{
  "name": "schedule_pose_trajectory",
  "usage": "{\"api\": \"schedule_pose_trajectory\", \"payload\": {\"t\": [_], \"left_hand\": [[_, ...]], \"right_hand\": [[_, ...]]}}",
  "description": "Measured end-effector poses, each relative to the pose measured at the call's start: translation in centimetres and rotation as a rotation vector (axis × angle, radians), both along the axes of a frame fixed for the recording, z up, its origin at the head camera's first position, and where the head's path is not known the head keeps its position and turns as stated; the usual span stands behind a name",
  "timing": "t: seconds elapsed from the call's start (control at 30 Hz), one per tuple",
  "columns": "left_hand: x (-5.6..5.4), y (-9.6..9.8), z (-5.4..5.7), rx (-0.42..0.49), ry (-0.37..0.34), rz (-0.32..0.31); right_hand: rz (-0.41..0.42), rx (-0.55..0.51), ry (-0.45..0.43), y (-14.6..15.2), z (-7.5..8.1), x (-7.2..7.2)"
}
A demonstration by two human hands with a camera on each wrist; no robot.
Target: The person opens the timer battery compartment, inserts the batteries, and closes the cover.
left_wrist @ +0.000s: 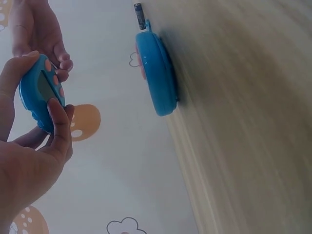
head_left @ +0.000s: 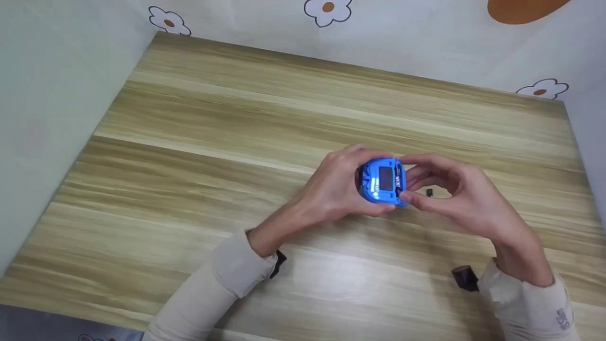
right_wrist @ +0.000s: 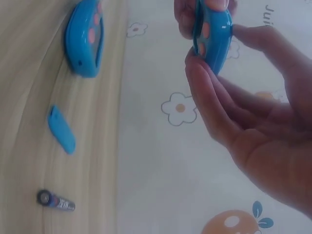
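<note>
My left hand grips a small blue handheld device around its left side, with the back facing up. A battery shows in the uncovered slot along its right edge. At that edge my right hand has its thumb by the lower end of the slot and its fingers bent around the far side. Pink buttons and a screen mark the device's front in the left wrist view. Both hands hold it above the table.
A second blue device with pink buttons stands on the table. Near it lie a thin blue battery cover and a loose battery. A patterned white wall borders the wooden table. Black pieces sit at both cuffs.
</note>
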State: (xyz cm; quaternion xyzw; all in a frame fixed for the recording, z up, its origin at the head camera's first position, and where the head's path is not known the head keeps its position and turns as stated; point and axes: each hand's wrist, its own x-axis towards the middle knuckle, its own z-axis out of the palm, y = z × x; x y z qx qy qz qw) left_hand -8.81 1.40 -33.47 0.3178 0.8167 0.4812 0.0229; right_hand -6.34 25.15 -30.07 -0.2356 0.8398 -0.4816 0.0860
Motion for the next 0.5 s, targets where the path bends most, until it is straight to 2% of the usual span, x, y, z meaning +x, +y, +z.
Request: {"api": "schedule_pose_trajectory", "payload": {"t": [0.17, 0.33, 0.4, 0.5], "left_hand": [[0.14, 0.13, -0.02, -0.017, 0.020, 0.000], [0.39, 0.39, -0.14, -0.023, 0.095, -0.006], [0.40, 0.40, -0.16, -0.020, 0.112, -0.002], [0.32, 0.39, -0.22, -0.014, 0.106, 0.014]], "right_hand": [[-0.027, -0.039, -0.104, -0.02, 0.03, 0.00], [-0.069, -0.124, -0.257, -0.02, -0.29, -0.26], [-0.072, -0.139, -0.256, -0.04, -0.43, -0.37], [-0.060, -0.104, -0.158, 0.07, -0.51, -0.49]]}}
